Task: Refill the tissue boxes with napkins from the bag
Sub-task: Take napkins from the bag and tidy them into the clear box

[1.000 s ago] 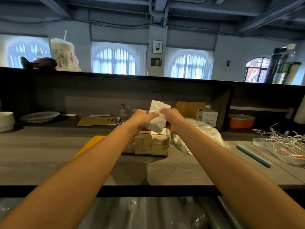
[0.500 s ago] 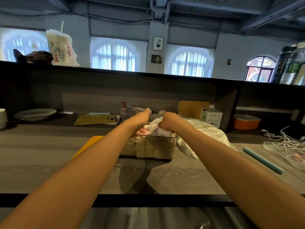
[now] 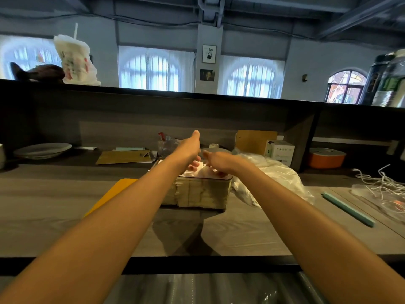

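Head view: both hands sit over the open top of the clear tissue box [image 3: 198,193]. Left hand [image 3: 189,153] has fingers straight, thumb up, palm resting on the white napkin [image 3: 203,172]; right hand [image 3: 217,164] presses on it from the other side, its finger pose hard to read. Box looks nearly full, stack visible through the wall. Advice: press flat and even, tuck corners inside the rim, don't crumple. Bag [image 3: 274,174] lies just right of the box on the worktop [image 3: 54,205].
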Available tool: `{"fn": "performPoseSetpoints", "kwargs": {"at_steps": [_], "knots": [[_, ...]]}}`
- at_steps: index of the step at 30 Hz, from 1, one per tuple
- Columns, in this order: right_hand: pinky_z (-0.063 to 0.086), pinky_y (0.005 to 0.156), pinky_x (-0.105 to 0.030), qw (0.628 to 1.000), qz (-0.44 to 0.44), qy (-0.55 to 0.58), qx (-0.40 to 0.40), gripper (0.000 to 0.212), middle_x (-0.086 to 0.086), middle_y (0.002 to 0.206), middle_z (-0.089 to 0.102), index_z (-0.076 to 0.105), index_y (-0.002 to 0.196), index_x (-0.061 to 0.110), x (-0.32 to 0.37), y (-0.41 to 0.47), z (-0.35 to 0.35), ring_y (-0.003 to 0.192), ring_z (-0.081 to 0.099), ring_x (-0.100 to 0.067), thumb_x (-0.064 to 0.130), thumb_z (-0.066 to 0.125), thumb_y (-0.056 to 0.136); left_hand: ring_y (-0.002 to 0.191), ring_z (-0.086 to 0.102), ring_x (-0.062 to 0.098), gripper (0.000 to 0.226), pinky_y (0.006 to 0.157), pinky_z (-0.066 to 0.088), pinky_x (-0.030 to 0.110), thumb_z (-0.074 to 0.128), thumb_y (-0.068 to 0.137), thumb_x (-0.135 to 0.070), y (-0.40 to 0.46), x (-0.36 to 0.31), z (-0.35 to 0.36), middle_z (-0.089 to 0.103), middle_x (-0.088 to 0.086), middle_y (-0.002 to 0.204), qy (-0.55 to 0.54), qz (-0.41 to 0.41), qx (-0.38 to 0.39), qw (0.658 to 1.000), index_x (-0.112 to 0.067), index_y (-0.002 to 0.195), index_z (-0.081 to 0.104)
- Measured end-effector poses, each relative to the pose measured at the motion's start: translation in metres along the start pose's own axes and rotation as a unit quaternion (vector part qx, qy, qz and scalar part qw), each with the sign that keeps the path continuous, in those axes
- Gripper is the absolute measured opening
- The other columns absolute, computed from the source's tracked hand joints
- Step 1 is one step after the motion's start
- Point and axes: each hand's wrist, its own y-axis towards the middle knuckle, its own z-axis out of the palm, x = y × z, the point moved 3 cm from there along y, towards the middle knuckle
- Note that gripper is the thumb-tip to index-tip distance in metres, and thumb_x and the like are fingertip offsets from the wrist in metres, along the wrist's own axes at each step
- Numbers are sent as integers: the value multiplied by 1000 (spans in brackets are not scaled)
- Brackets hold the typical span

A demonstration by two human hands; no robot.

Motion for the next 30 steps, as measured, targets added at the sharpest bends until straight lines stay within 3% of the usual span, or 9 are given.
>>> {"fn": "performPoseSetpoints", "kwargs": {"at_steps": [3, 8, 10, 14, 17, 21, 24, 27, 30], "knots": [[49, 101, -42, 996, 26, 88, 0, 44, -17, 141, 49, 35, 147, 10, 0, -2, -7, 118, 56, -30, 28, 23, 109, 93, 62, 24, 69, 75, 52, 33, 18, 103, -60, 2, 0, 4, 61, 12, 106, -35, 5, -32, 999, -5, 125, 56], [57, 63, -29, 960, 107, 251, -60, 58, -18, 110, 63, 48, 137, 5, -20, -4, -25, 85, 68, -26, 48, 24, 105, 101, 62, 28, 69, 88, 54, 37, 22, 104, -57, -11, -2, 14, 60, 18, 125, -102, -7, 15, 995, -3, 136, 49], [59, 71, -31, 953, 91, 274, -92, 53, -19, 108, 64, 49, 134, 4, -28, -7, -29, 88, 68, -28, 44, 27, 106, 100, 61, 27, 68, 82, 53, 33, 24, 103, -58, -15, -8, 22, 58, 17, 127, -118, 9, 38, 992, -5, 138, 47], [57, 81, -32, 914, 78, 384, -107, 57, -17, 110, 67, 56, 127, 3, -46, -17, -27, 92, 67, -27, 47, 27, 105, 86, 61, 20, 52, 76, 51, 27, 27, 104, -55, -14, -28, 29, 62, 11, 107, -62, 108, -40, 991, -15, 100, 60], [54, 93, -39, 894, 38, 425, -137, 57, -16, 109, 68, 58, 125, 4, -62, -22, -29, 97, 66, -28, 46, 25, 106, 98, 63, 23, 60, 77, 55, 30, 27, 103, -56, -14, -29, 42, 63, 12, 118, -33, 81, 11, 996, -8, 124, 58], [56, 79, -32, 863, 25, 476, -167, 57, -13, 101, 67, 62, 117, 5, -86, -33, -36, 94, 65, -25, 45, 24, 106, 124, 55, 35, 73, 97, 51, 39, 26, 102, -60, -23, -16, 54, 49, 21, 142, 4, -39, 68, 997, -3, 146, 39], [54, 81, -32, 862, 22, 479, -164, 52, -10, 96, 67, 62, 108, 12, -102, -41, -39, 92, 65, -25, 46, 23, 106, 126, 52, 34, 72, 102, 49, 40, 26, 103, -59, -27, -20, 56, 46, 21, 146, 18, -48, 66, 997, -4, 147, 38], [53, 87, -37, 863, 22, 472, -178, 51, -9, 96, 68, 63, 101, 16, -118, -48, -43, 93, 65, -26, 47, 24, 106, 108, 57, 28, 64, 94, 51, 40, 25, 104, -55, -31, -32, 65, 55, 17, 135, 66, 29, -4, 997, -6, 139, 48], [52, 79, -32, 854, 15, 471, -219, 50, -8, 93, 70, 66, 100, 14, -139, -57, -53, 89, 65, -23, 44, 28, 106, 87, 56, 22, 50, 90, 50, 44, 29, 106, -41, -49, -49, 81, 63, 16, 100, 97, 212, -99, 967, -5, 101, 63]]}}
